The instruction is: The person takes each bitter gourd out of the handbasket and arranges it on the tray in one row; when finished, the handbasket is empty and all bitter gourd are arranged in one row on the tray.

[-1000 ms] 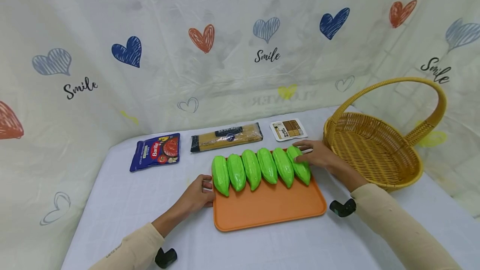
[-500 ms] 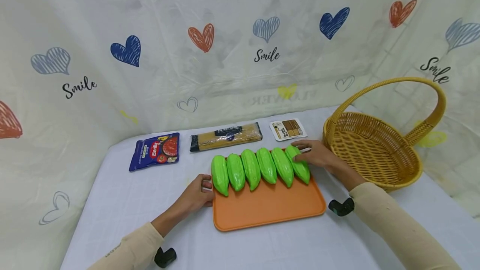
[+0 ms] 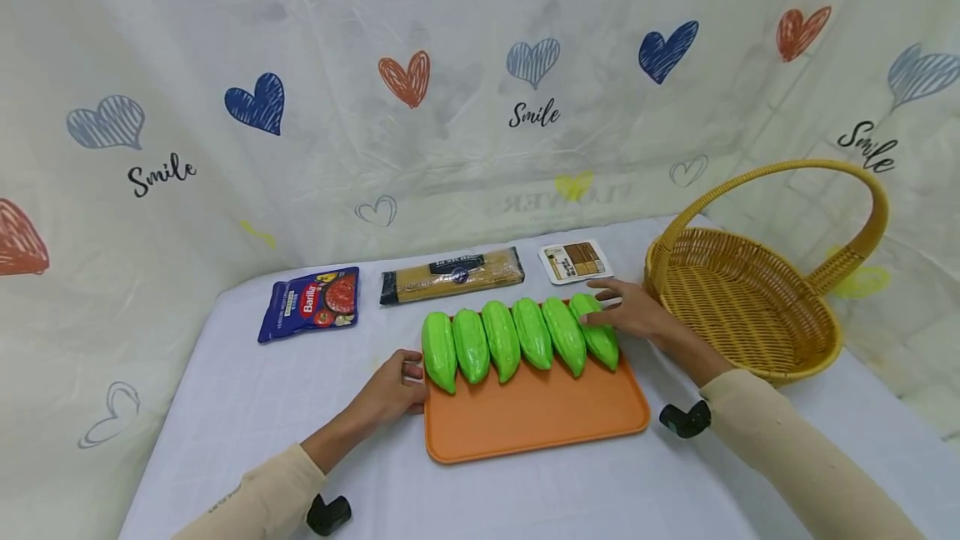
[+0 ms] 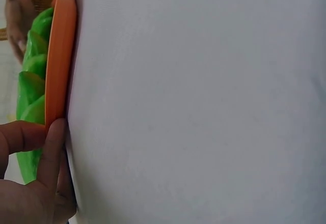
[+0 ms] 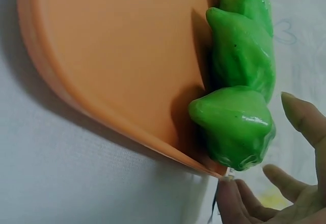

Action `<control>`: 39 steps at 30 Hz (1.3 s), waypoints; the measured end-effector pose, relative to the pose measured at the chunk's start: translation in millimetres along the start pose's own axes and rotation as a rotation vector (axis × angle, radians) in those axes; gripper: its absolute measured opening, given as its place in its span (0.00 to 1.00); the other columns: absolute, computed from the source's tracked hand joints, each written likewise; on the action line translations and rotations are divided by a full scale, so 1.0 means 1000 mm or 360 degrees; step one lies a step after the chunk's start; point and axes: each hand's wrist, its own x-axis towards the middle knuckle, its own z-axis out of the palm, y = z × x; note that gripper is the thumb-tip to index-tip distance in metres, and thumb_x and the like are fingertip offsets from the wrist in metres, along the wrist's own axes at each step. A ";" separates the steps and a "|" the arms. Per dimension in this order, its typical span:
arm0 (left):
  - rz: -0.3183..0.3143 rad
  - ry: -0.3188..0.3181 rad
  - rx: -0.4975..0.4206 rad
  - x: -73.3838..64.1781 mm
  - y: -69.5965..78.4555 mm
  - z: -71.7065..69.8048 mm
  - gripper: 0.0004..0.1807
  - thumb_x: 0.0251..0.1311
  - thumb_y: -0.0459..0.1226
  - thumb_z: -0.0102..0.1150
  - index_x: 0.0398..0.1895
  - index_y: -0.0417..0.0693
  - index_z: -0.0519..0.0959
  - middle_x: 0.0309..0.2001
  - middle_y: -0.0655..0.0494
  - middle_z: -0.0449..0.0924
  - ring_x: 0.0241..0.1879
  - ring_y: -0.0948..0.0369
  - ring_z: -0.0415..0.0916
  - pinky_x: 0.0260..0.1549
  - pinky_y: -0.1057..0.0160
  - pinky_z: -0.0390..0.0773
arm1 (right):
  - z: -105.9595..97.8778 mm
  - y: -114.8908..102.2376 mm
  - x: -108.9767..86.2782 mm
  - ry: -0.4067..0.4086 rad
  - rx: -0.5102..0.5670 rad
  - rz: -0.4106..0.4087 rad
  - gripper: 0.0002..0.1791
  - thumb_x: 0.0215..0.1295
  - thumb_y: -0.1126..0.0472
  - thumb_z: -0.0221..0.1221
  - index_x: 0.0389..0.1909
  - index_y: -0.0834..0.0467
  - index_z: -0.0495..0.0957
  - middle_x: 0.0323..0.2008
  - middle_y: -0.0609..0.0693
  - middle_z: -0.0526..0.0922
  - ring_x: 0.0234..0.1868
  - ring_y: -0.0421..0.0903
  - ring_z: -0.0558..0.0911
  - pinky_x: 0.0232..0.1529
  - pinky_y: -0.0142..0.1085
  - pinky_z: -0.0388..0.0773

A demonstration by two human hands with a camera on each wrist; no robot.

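An orange tray lies on the cloth in front of me. Across its far half, several glossy green, ridged gourds stand side by side in a row, their pointed ends toward me. At the tray's left side, my left hand pinches the rim; the left wrist view shows its fingers at the rim's inner and outer faces. My right hand is spread around the far right corner. Its thumb is raised beside the end gourd, and other fingertips meet the tray's corner.
A wicker basket with a tall handle stands right of the tray. Along the back lie a blue Barilla pouch, a spaghetti packet and a small flat white-and-brown pack. A white sheet with printed hearts hangs behind.
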 end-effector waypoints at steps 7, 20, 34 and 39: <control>0.0029 0.0018 0.0042 -0.003 0.000 -0.003 0.33 0.58 0.31 0.63 0.68 0.38 0.65 0.53 0.44 0.75 0.45 0.56 0.80 0.38 0.60 0.88 | -0.002 -0.006 -0.008 0.0059 -0.0033 0.0024 0.51 0.61 0.46 0.68 0.77 0.61 0.53 0.72 0.74 0.57 0.70 0.74 0.62 0.66 0.64 0.70; 0.0517 0.0171 0.0448 -0.027 0.020 -0.032 0.35 0.66 0.48 0.62 0.73 0.52 0.64 0.64 0.48 0.74 0.64 0.50 0.73 0.61 0.46 0.78 | -0.007 -0.028 -0.042 0.0049 -0.0187 -0.0302 0.44 0.67 0.42 0.61 0.77 0.56 0.57 0.74 0.64 0.60 0.69 0.71 0.66 0.61 0.65 0.74; 0.1392 0.0154 0.1367 -0.040 0.029 -0.052 0.42 0.65 0.57 0.58 0.78 0.58 0.56 0.72 0.55 0.64 0.70 0.53 0.66 0.65 0.46 0.75 | 0.009 -0.048 -0.060 -0.0162 -0.0253 -0.0910 0.39 0.67 0.55 0.63 0.76 0.54 0.59 0.75 0.58 0.61 0.73 0.63 0.64 0.64 0.66 0.71; 0.1611 0.0117 0.1605 -0.038 0.030 -0.051 0.44 0.65 0.63 0.52 0.79 0.58 0.55 0.74 0.51 0.62 0.71 0.52 0.65 0.66 0.46 0.74 | 0.015 -0.052 -0.065 -0.0179 -0.0535 -0.1037 0.42 0.65 0.49 0.65 0.77 0.49 0.58 0.77 0.56 0.58 0.75 0.63 0.59 0.66 0.68 0.66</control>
